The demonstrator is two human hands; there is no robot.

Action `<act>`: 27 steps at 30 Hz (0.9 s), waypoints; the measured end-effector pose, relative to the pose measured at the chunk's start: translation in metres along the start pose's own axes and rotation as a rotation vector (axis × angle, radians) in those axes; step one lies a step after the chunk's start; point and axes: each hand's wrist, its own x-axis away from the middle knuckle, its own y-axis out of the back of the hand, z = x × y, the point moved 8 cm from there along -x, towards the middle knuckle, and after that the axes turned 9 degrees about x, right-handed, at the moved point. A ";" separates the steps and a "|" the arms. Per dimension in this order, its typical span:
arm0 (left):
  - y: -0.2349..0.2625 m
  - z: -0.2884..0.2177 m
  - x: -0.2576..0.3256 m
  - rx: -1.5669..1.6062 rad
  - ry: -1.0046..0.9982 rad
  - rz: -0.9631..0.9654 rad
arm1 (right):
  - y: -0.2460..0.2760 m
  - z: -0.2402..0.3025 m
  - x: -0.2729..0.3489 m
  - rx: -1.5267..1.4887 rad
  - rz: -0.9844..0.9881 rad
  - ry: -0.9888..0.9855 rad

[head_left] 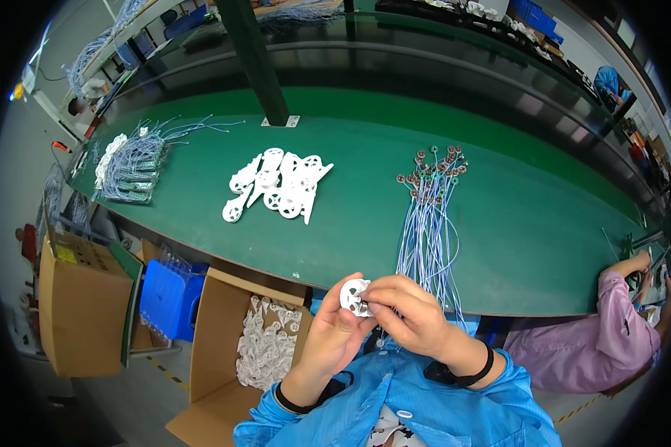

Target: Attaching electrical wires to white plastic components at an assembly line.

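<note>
Close to my body, below the table's front edge, my left hand grips a white plastic part with a round, spoked end, thumb and fingers around its rim. My right hand is closed in a pinch against the part's right side. A small dark piece shows at its fingertips, too covered to make out. Beyond my right hand lies a bundle of blue and white wires, with small round brown and green components on the far ends. A pile of similar white parts lies left of it on the table.
The green table carries a metal post at its back. At its left end is a stack of wired assemblies. Below stand a cardboard box of white parts and a blue bin. A co-worker's pink sleeve is at right.
</note>
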 end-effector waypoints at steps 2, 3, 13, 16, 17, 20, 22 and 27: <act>0.002 -0.001 0.000 -0.032 -0.027 -0.009 | 0.000 -0.001 0.000 -0.025 0.018 -0.046; 0.002 -0.002 0.000 -0.063 -0.050 -0.014 | 0.000 -0.002 0.000 -0.053 0.030 -0.089; 0.005 -0.002 0.003 -0.366 -0.216 -0.001 | 0.005 -0.018 0.015 -0.329 -0.119 -0.219; 0.004 -0.002 0.004 -0.355 -0.228 0.005 | 0.012 -0.007 0.008 -0.187 -0.100 -0.126; 0.003 -0.002 0.004 -0.340 -0.234 0.011 | 0.012 -0.006 0.008 -0.183 -0.092 -0.119; 0.002 -0.003 0.003 -0.311 -0.244 0.023 | 0.011 -0.005 0.008 -0.162 -0.074 -0.094; 0.000 -0.002 0.003 -0.314 -0.235 0.028 | 0.011 -0.002 0.007 -0.132 -0.074 -0.073; 0.006 0.002 0.005 -0.263 -0.217 -0.027 | 0.007 0.004 0.008 -0.002 -0.060 0.015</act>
